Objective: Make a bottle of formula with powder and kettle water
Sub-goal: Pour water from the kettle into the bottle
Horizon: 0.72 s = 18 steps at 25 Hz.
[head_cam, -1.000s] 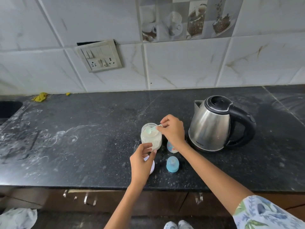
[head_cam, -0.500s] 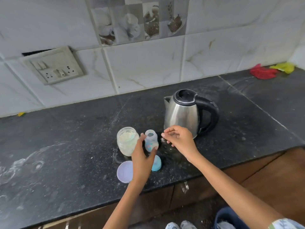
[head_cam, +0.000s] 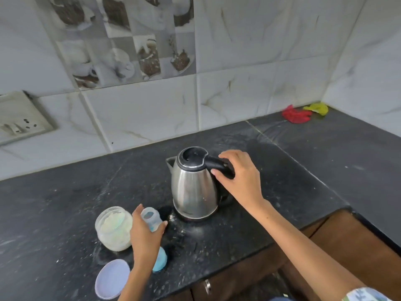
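Note:
A steel kettle (head_cam: 194,192) with a black lid and handle stands on the dark counter (head_cam: 65,203). My right hand (head_cam: 240,177) is wrapped around its handle. In front and to the left, a small open baby bottle (head_cam: 152,221) stands upright, and my left hand (head_cam: 145,237) grips its body. Beside it on the left is an open glass jar of white powder (head_cam: 114,228). The jar's pale lid (head_cam: 111,279) lies near the counter's front edge. A blue bottle cap (head_cam: 161,260) sits behind my left wrist, partly hidden.
White powder is scattered over the counter around the kettle. A switch panel (head_cam: 19,120) is on the tiled wall at left. Red (head_cam: 296,115) and yellow (head_cam: 316,108) cloths lie in the far right corner. The counter's front edge runs close below my hands.
My right hand moved from beside the bottle up to the kettle handle and closed on it. My left hand closed around the bottle. The view swung right.

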### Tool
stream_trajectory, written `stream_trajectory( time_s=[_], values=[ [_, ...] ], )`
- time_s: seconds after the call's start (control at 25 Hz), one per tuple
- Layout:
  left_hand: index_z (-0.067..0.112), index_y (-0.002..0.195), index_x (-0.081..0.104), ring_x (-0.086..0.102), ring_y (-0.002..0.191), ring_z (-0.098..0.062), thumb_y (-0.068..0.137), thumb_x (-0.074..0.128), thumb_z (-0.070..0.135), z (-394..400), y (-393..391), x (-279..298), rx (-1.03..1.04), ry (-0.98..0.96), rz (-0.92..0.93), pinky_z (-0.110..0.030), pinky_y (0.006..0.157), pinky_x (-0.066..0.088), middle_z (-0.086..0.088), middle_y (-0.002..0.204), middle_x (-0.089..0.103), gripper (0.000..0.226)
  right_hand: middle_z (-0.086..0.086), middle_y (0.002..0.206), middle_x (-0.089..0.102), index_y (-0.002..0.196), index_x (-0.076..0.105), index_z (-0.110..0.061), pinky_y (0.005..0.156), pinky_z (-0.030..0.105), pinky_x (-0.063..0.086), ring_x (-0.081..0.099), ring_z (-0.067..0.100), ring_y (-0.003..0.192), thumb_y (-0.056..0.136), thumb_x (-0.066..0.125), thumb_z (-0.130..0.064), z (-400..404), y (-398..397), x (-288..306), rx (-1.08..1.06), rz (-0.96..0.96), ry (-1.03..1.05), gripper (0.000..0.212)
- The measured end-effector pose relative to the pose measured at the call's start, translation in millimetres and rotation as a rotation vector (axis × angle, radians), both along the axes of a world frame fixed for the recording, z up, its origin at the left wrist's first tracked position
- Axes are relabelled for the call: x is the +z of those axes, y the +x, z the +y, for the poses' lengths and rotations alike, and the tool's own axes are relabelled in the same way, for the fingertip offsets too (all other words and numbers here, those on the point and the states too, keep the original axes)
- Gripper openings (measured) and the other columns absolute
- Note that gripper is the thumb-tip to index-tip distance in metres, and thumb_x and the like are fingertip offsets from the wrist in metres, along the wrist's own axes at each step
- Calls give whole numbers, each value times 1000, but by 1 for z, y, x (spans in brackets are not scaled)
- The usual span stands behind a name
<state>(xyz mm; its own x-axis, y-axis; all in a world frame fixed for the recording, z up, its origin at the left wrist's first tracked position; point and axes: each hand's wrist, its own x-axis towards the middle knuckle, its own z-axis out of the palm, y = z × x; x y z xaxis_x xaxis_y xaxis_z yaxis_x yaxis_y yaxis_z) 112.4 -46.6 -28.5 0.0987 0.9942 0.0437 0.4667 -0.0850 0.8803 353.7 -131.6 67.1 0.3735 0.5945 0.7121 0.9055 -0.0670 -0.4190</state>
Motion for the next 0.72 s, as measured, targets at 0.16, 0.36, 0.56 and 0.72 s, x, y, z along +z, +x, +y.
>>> stream_trajectory(
  time_s=[0.16, 0.36, 0.56, 0.72],
  values=[
    [8, 138, 37, 53, 120, -35, 72, 80, 2, 0, 10, -9, 120, 3, -11, -48, 102, 44, -16, 133, 56, 79, -6, 102, 69, 112, 61, -22, 82, 37, 57, 67, 9, 91, 75, 81, -41, 13, 37, -12, 289, 347, -259, 45],
    [10, 118, 56, 62, 101, -27, 67, 84, 8, -3, 16, -6, 200, 16, -9, -41, 89, 51, -12, 113, 68, 58, -15, 105, 72, 116, 63, -27, 77, 15, 54, 70, 4, 94, 74, 85, -31, 26, 46, -31, 576, 652, -173, 48],
    [15, 112, 59, 62, 93, -19, 65, 87, 15, -4, 18, 11, 196, 37, -12, -32, 80, 50, -1, 101, 67, 55, -21, 107, 73, 111, 71, -26, 89, 14, 50, 68, 2, 103, 68, 90, -23, 34, 49, -25, 630, 647, -25, 47],
    [14, 112, 60, 62, 93, -18, 66, 84, 5, -4, 13, 15, 126, 61, 10, -25, 79, 46, 0, 101, 68, 53, -26, 100, 74, 105, 71, -34, 84, 11, 50, 70, -1, 96, 62, 93, -23, 36, 52, -5, 674, 607, -48, 49]
  ],
)
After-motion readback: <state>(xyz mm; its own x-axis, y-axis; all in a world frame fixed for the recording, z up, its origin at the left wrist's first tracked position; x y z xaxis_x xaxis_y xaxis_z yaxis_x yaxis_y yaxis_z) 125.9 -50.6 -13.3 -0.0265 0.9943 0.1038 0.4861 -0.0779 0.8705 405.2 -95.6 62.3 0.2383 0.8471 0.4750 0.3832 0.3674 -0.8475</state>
